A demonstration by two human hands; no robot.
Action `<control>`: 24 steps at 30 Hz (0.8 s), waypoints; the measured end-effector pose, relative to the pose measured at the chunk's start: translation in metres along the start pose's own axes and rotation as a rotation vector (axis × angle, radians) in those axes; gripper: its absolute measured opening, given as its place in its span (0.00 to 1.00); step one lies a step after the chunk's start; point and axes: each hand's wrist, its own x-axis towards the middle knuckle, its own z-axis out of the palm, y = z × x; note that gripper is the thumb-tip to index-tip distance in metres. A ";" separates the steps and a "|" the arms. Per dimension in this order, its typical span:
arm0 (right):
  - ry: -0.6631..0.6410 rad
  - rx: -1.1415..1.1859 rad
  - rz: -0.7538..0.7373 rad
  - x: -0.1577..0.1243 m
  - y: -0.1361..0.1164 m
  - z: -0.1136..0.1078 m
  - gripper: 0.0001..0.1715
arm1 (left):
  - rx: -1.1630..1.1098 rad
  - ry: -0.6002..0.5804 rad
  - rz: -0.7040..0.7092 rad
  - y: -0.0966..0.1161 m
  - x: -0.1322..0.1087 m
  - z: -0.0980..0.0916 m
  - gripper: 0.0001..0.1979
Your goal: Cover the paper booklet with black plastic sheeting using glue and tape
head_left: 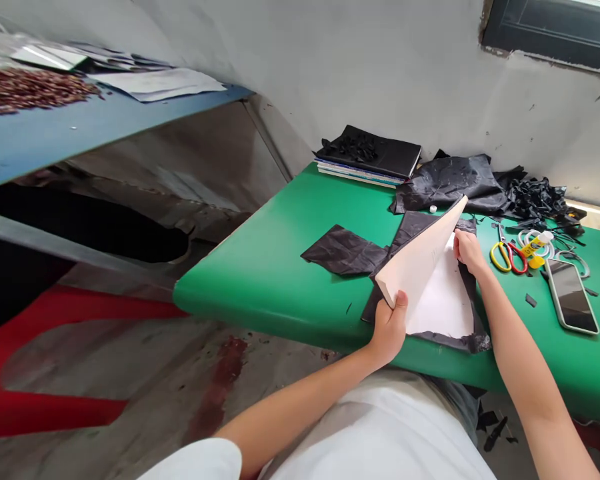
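Note:
A book (420,260) lies at the table's near edge, its block of pages lifted and tilted to the left. My left hand (391,328) grips the lower corner of those pages, thumb on top. Black sheet material (473,300) wraps around the white inner cover (445,307) and is folded over its edges. At the upper part of that cover is my right hand (469,252), fingers curled closed against the edge of the page and cover; what they pinch is hidden. A loose black piece (345,251) rests left of the book.
On the green table (250,267) are scissors (509,255), a glue stick (537,245), a phone (573,295), crumpled black sheeting (455,181), black scraps (537,200) and stacked books (370,157). A blue table (40,143) stands left, with a red stool (70,307) below.

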 end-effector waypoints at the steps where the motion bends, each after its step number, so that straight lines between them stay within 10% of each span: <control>1: 0.020 -0.024 -0.022 0.000 0.002 0.001 0.25 | -0.078 0.050 -0.019 0.002 0.001 0.001 0.42; 12: -0.013 -0.182 0.019 0.006 0.007 0.001 0.19 | -0.586 0.608 -0.036 0.064 0.018 -0.027 0.23; 24: -0.069 -0.220 0.046 0.012 0.012 0.002 0.23 | -0.522 0.637 -0.265 0.053 0.037 -0.097 0.18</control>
